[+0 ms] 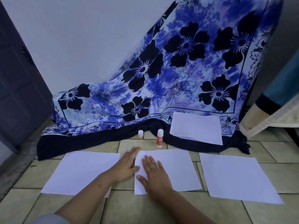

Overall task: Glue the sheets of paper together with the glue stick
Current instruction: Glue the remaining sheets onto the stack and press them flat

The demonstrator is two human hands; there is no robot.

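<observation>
Three white sheets lie on the tiled floor: a left sheet [80,172], a middle sheet [176,168] and a right sheet [239,177]. My left hand [127,164] lies flat, fingers spread, at the left edge of the middle sheet, partly on the left sheet. Flat on the middle sheet near that same edge rests my right hand [153,173]. Neither hand holds anything. A red-and-white glue stick [159,138] stands upright just beyond the middle sheet, uncapped, and its white cap [141,133] stands to its left. A fourth sheet stack [196,127] lies on the cloth behind.
A blue floral cloth [178,70] drapes down from the wall onto the floor behind the sheets. A dark door [17,78] is at the left. A pale fabric-covered edge [271,117] juts in at the right. Tiled floor [129,207] spreads in front.
</observation>
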